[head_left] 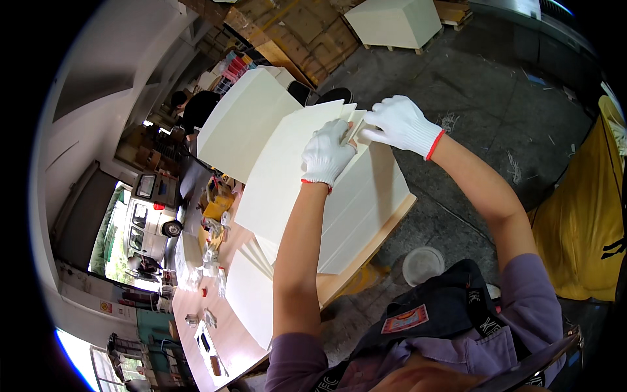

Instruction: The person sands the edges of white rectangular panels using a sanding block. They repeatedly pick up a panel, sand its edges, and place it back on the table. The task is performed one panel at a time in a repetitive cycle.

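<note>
So the person's got both hands up at the far end of a tall block of cream-white flat sheets (375, 189), parked near the edge of a pale wood-topped table (196, 320), probably so that both arms can get at that corner easily. The left hand, in a white knitted glove with a red cuff (328, 153), lies over the upper sheets with its fingers curled in at their edge, and it looks like it's pinching a few of them, likely to keep the layers from sliding about. The right hand, in a matching glove (400, 125), is just beside it at the corner; its fingers are bent toward the sheet edges, but can't tell whether they're actually gripping anything. A few slim cream sheet ends (258, 258) fan out at the near left side, so the pile isn't squared up there. Pose-wise, the left forearm runs nearly straight up and away from the body, while the right arm swings out wide, elbow bent, and comes back in from the side, palm seemingly turned down.
</note>
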{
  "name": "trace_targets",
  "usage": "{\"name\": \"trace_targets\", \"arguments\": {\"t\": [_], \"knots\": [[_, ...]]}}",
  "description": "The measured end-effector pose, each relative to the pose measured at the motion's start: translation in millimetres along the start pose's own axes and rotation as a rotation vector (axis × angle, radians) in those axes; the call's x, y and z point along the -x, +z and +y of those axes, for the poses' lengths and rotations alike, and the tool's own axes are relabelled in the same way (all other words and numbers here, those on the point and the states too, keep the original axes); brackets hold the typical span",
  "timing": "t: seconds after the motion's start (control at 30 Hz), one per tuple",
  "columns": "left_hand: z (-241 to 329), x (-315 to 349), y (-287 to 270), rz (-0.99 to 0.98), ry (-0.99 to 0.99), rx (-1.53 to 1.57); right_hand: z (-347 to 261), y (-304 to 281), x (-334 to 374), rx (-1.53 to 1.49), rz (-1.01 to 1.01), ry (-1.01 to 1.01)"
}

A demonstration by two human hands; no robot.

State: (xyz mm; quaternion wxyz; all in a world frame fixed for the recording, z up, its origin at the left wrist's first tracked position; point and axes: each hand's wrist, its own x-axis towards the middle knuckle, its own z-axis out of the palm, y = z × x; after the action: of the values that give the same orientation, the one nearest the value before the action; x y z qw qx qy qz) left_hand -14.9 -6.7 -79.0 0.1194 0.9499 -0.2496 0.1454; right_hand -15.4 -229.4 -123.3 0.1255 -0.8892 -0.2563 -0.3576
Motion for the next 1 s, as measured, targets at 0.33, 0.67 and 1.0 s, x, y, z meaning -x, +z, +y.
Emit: {"name": "trace_targets", "arguments": {"t": [0.33, 0.67, 1.0], "knots": [[-6.6, 15.2, 1.5, -0.019, -0.043, 0.452, -23.3, 11.2, -8.2, -0.815, -0.094, 0.620], [6.9, 15.2, -7.3, -0.093, -0.161, 0.400, -26.4, 22.3, -1.1, -0.791, 0.024, 0.625], [-5.4, 16.2, 1.8, 0.019, -0.081, 0.416, -27.9, 28.2, -1.8, -0.708, 0.040, 0.607]]}}
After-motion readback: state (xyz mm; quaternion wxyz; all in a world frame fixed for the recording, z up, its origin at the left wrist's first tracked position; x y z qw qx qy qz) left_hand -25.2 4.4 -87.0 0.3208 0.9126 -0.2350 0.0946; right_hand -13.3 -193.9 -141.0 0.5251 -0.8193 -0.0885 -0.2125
